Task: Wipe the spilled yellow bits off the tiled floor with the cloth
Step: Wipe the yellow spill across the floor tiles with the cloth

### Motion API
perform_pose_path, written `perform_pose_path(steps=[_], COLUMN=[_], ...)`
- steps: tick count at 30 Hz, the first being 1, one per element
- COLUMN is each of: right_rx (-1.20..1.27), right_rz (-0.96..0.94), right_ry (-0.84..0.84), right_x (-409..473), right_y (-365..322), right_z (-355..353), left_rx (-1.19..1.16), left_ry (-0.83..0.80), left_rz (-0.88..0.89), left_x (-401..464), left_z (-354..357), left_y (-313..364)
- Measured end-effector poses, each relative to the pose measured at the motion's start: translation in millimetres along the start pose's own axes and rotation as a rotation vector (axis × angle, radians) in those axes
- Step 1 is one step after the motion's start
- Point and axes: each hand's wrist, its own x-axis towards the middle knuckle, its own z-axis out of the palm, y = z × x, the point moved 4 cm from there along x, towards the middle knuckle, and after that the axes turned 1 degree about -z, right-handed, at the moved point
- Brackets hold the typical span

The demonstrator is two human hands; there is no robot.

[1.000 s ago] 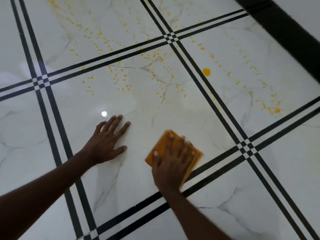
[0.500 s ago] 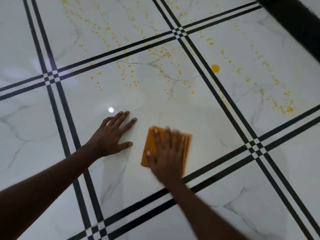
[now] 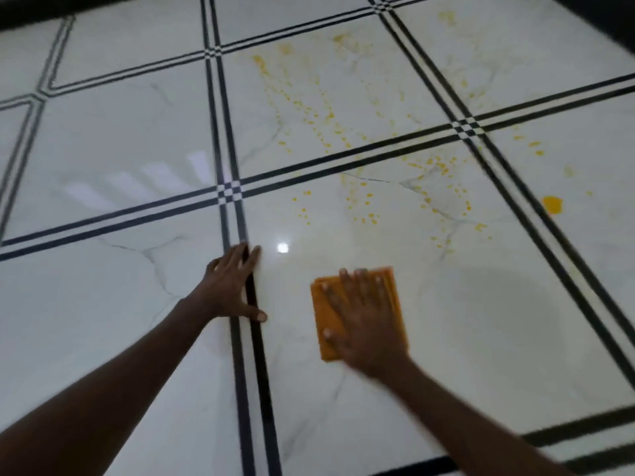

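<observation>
The tiled floor (image 3: 103,304) fills the whole view: glossy white marble-look tiles split by paired black lines, with small checkered squares where the lines cross, one at about 10 o'clock from the middle of the picture and another toward 2 o'clock. A dark band (image 3: 598,15) cuts across the corner at 1 o'clock.

The spilled yellow bits (image 3: 364,207) lie scattered from the centre up toward 12 and 1 o'clock, in streaks and specks across at least three tiles; the view is blurred there, so single bits are hard to tell apart. One larger yellow blob (image 3: 552,205) sits at 3 o'clock from the centre, just past a pair of black lines.

Both forearms reach in from 6 to 8 o'clock and from 5 o'clock. The left hand (image 3: 233,286) lies flat on the floor with fingers straight and together, thumb spread, resting across a black line and holding nothing. The right hand (image 3: 360,321) presses flat, fingers spread wide, on the cloth (image 3: 324,321), a folded orange rectangle lying on the floor at 6 o'clock from the nearest specks and at 3 o'clock from the left hand, well apart from it. The cloth touches no yellow bits that can be seen. A small bright light reflection (image 3: 282,248) shines between the hands, at 12 o'clock from the gap.
</observation>
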Motion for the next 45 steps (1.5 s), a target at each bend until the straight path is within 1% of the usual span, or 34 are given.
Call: perform_pose_path(steps=[1, 2, 4, 5, 6, 7, 8, 9, 10, 12, 14, 16, 17, 19, 21, 23, 24, 25, 26, 28, 29, 30, 31, 32, 33, 34, 36, 37, 39, 40, 42, 44, 45], right_rx=[-0.044, -0.040, -0.043, -0.063, -0.078, -0.091, -0.091, -0.089, -0.065, -0.017, 0.005, -0.001, -0.031, -0.093, -0.124, -0.068, -0.049, -0.031, -0.016, 0.048, 0.045, 0.015, -0.012, -0.037, -0.056, -0.081, -0.055, -0.041, -0.030, -0.015, 0.011, -0.042, -0.063], right_rz=[-0.065, -0.047, 0.175, 0.304, 0.399, 0.450, 0.477, 0.465, 0.423, 0.288, 0.148, -0.033, -0.094, -0.100, 0.036, 0.253, 0.351, 0.403, 0.375, 0.188, 0.077, -0.022, -0.087, -0.097, -0.043, 0.050, 0.229, 0.309, 0.393, 0.330, 0.094, -0.134, -0.187], right_ry=[0.002, 0.007, 0.038, 0.076, 0.104, 0.112, 0.084, 0.062, 0.000, -0.073, -0.056, -0.057, -0.050, -0.049, 0.009, 0.061, 0.082, 0.083, 0.084, 0.032, -0.023, -0.047, -0.057, -0.051, -0.055, -0.032, 0.047, 0.101, 0.133, 0.125, 0.034, -0.029, -0.045], right_x=[32.6, 63.3, 99.4, 97.1, 86.2, 69.5, 47.6, 22.9, 1.7, -12.7, 11.1, 68.3, 104.8, 178.0, 213.6, 201.5, 181.4, 154.3, 126.8, 95.1, 105.5, 132.0, 169.0, 208.8, 241.0, 262.9, 263.4, 247.6, 200.0, 177.3, 160.7, 195.8, 222.9], right_y=[24.6, 51.2, 97.2, 107.1, 103.2, 86.7, 57.2, 26.9, -6.2, -51.5, -64.4, -48.9, -32.6, 10.8, 52.8, 62.5, 49.1, 25.2, -4.8, -49.5, -52.5, -41.1, -23.2, 0.6, 29.3, 57.1, 87.2, 82.2, 39.1, 10.8, -33.2, -31.1, -17.5], right_z=[-1.0, -3.6, -14.0, -18.1, -21.2, -22.0, -21.3, -17.2, -11.0, -2.9, -1.6, 0.1, 2.7, 4.5, -3.0, -14.7, -19.2, -19.9, -15.0, -3.9, -3.3, -0.8, 0.4, -2.3, -6.1, -8.8, -17.1, -20.6, -18.2, -10.8, 0.8, 5.0, 6.2], left_rx=[0.010, 0.021, 0.039, 0.049, 0.051, 0.039, 0.018, 0.012, 0.014, 0.005, -0.005, -0.016, -0.020, -0.021, -0.019, -0.019, -0.026, -0.029, -0.030, -0.046, -0.047, -0.044, -0.042, -0.042, -0.041, -0.034, -0.023, -0.020, -0.020, -0.022, -0.021, -0.033, -0.034], left_ry=[-0.011, -0.018, -0.023, -0.014, -0.002, 0.008, 0.004, 0.003, -0.005, -0.011, -0.008, -0.003, 0.005, 0.029, 0.036, 0.036, 0.027, 0.017, 0.010, 0.004, 0.008, 0.011, 0.006, 0.000, 0.001, 0.006, 0.002, -0.003, -0.012, -0.018, -0.025, -0.002, 0.000], left_rz=[0.001, -0.012, -0.039, -0.039, -0.036, -0.032, -0.031, -0.032, -0.040, -0.049, -0.050, -0.049, -0.048, -0.040, -0.039, -0.048, -0.055, -0.058, -0.059, -0.068, -0.075, -0.080, -0.084, -0.084, -0.084, -0.085, -0.082, -0.083, -0.090, -0.091, -0.094, -0.101, -0.104], left_x=[4.0, 6.5, 9.8, 9.8, 7.9, 7.4, 3.7, 3.2, 2.1, 4.1, 6.8, 8.1, 8.7, 12.7, 12.1, 11.0, 9.9, 8.7, 8.0, 6.0, 5.8, 7.1, 8.9, 10.5, 10.7, 11.1, 10.1, 9.9, 9.1, 9.0, 8.1, 8.5, 8.3], left_z=[-2.2, -4.0, -5.6, -5.0, -5.4, -6.4, -9.0, -10.1, -11.6, -14.9, -13.7, -9.0, -6.2, -0.2, 1.6, -2.1, -3.8, -5.8, -7.4, -7.5, -6.8, -5.7, -3.2, -2.1, -2.2, -2.8, -5.3, -6.5, -8.1, -8.9, -9.7, -8.7, -8.0], left_y=[-4.9, -11.2, -21.8, -21.4, -18.2, -15.7, -16.5, -11.9, -8.4, -6.8, -7.2, -11.2, -13.3, -16.1, -15.6, -13.9, -11.9, -9.4, -8.0, -6.3, -7.5, -8.3, -8.5, -8.2, -8.4, -9.0, -8.0, -7.4, -5.3, -3.8, -3.4, -4.3, -4.9])
